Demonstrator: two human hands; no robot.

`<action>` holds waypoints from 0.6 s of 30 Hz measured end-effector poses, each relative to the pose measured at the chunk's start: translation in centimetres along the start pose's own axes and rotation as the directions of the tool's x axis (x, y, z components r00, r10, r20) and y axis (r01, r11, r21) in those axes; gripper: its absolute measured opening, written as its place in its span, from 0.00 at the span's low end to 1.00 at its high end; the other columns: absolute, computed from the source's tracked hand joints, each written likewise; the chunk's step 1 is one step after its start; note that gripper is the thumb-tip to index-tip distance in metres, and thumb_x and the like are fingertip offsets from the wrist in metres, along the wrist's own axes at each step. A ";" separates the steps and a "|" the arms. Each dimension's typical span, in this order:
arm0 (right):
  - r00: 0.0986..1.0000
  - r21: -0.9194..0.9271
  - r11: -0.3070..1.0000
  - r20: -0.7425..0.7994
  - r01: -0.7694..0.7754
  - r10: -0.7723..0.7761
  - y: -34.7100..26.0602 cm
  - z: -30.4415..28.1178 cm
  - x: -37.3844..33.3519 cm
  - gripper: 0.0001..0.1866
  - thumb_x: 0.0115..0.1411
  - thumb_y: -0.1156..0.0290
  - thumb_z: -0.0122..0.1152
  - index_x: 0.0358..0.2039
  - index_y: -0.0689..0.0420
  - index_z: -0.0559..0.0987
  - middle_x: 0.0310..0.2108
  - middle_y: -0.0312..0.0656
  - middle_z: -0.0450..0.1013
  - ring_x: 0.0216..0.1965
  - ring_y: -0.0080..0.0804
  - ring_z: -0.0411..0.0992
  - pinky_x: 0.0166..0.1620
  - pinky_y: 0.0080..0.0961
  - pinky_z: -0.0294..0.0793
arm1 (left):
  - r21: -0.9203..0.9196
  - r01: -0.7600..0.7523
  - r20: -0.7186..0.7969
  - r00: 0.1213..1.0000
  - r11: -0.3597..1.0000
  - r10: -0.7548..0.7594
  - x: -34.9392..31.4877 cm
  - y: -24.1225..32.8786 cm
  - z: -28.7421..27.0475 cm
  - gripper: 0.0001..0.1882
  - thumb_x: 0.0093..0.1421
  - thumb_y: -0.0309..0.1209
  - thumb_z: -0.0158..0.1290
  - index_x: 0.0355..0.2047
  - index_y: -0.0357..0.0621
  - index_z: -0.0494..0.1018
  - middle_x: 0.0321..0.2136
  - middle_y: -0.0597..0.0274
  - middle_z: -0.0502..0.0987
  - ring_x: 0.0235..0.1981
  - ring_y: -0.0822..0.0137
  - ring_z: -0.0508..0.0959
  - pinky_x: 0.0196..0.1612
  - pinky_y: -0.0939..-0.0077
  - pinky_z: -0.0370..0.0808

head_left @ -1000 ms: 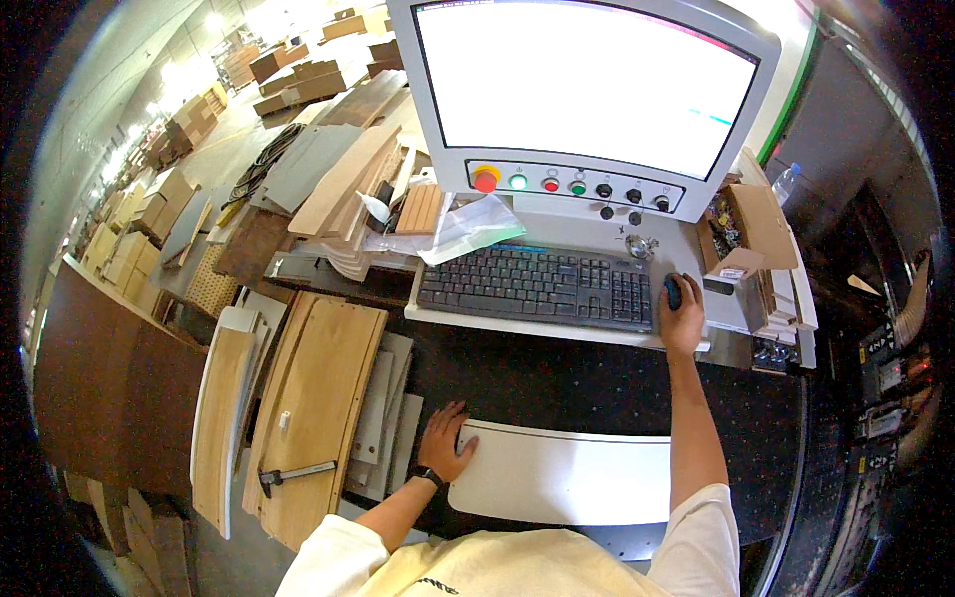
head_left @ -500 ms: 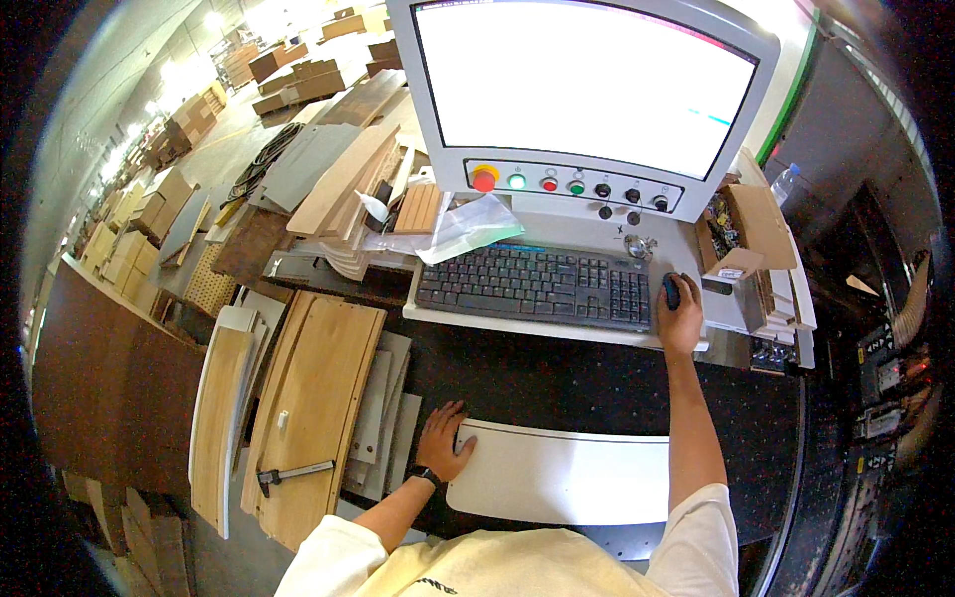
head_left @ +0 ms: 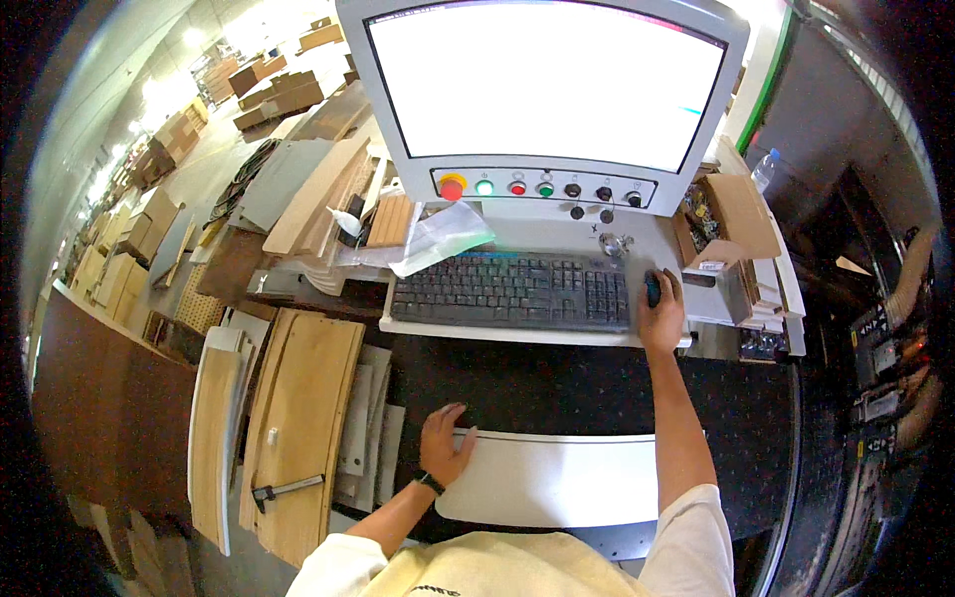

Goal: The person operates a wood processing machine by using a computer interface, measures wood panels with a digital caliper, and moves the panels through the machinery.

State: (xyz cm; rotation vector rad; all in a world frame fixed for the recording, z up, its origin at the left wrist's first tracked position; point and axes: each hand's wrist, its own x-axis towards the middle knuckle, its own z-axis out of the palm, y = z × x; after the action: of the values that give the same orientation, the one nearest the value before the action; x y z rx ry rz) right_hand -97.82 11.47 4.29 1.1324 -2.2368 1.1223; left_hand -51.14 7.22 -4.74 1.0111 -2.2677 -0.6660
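Note:
My right hand [head_left: 662,313] is wrapped over a dark computer mouse [head_left: 653,291] at the right end of the keyboard shelf. My left hand [head_left: 445,445] rests at the left end of a white curved-edge panel [head_left: 557,483], its thumb apart from the fingers and touching the panel's corner. That panel lies flat on the dark work surface in front of me; my right forearm covers its right end. A black keyboard [head_left: 507,291] sits left of the mouse. Above it stands a control console with a bright screen [head_left: 547,85], whose content is washed out.
Wooden panels [head_left: 303,428] are stacked at left, with a caliper [head_left: 288,490] on top. Grey boards [head_left: 363,428] stand beside them. A plastic bag [head_left: 448,237] lies by the keyboard. An open cardboard box [head_left: 741,224] of small parts is at right, near a bottle [head_left: 765,169].
My view has shifted a little, so the console and shelf sit further left. My left hand's fingers have lifted slightly at the panel's end. The right hand stays on the mouse.

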 end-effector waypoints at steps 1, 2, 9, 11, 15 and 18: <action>1.000 -0.006 1.000 0.011 0.016 -0.016 0.0 0.0 -0.3 0.22 0.63 0.71 0.63 0.58 0.62 0.78 0.60 0.62 0.72 0.60 0.63 0.72 0.63 0.48 0.73 | 0.023 -0.074 -0.033 0.997 0.997 0.075 1.7 2.0 0.4 0.25 0.61 0.34 0.62 0.58 0.45 0.74 0.58 0.53 0.76 0.60 0.47 0.73 0.65 0.49 0.65; 1.000 -0.001 1.000 -0.006 0.010 -0.010 0.0 0.2 -0.4 0.21 0.62 0.71 0.64 0.57 0.60 0.79 0.60 0.61 0.73 0.59 0.62 0.73 0.62 0.47 0.74 | 0.051 -0.150 -0.065 0.986 0.987 0.154 3.7 4.1 0.5 0.24 0.61 0.33 0.62 0.58 0.46 0.74 0.57 0.55 0.77 0.58 0.48 0.74 0.63 0.50 0.67; 1.000 -0.047 0.999 -0.023 0.020 -0.021 -0.2 0.7 -0.1 0.19 0.62 0.70 0.68 0.53 0.59 0.81 0.56 0.56 0.76 0.56 0.59 0.75 0.59 0.44 0.76 | 0.121 -0.444 -0.178 0.870 0.888 0.460 16.6 12.1 3.7 0.24 0.63 0.37 0.62 0.58 0.47 0.75 0.58 0.56 0.74 0.60 0.49 0.71 0.67 0.45 0.62; 1.000 -0.001 1.000 0.001 -0.021 0.021 0.1 0.5 -0.3 0.22 0.60 0.72 0.67 0.55 0.60 0.78 0.58 0.57 0.74 0.58 0.61 0.73 0.62 0.46 0.74 | 0.142 -0.462 -0.136 0.867 0.875 0.480 18.3 13.2 4.7 0.24 0.64 0.39 0.61 0.59 0.46 0.75 0.60 0.56 0.73 0.62 0.49 0.70 0.69 0.44 0.61; 1.000 -0.015 1.000 -0.021 0.001 -0.001 0.1 0.3 -0.1 0.21 0.60 0.73 0.67 0.55 0.60 0.79 0.57 0.57 0.75 0.57 0.61 0.74 0.61 0.46 0.75 | 0.178 -0.476 -0.053 0.870 0.862 0.491 19.8 13.8 7.3 0.25 0.64 0.40 0.60 0.60 0.45 0.74 0.63 0.55 0.71 0.65 0.48 0.68 0.71 0.39 0.58; 1.000 -0.006 1.000 -0.010 -0.002 0.002 -0.1 0.2 0.0 0.21 0.60 0.72 0.67 0.54 0.60 0.80 0.57 0.57 0.75 0.57 0.61 0.74 0.61 0.46 0.75 | 0.204 -0.512 0.025 0.855 0.835 0.518 20.1 13.7 8.5 0.28 0.66 0.43 0.58 0.64 0.48 0.71 0.66 0.54 0.68 0.67 0.47 0.66 0.72 0.36 0.56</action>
State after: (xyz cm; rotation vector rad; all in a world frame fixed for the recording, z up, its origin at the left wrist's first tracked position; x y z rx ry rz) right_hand -97.75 11.28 4.14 1.1198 -2.2329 1.1195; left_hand -74.81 1.44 3.70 0.4394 -2.4626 -0.1853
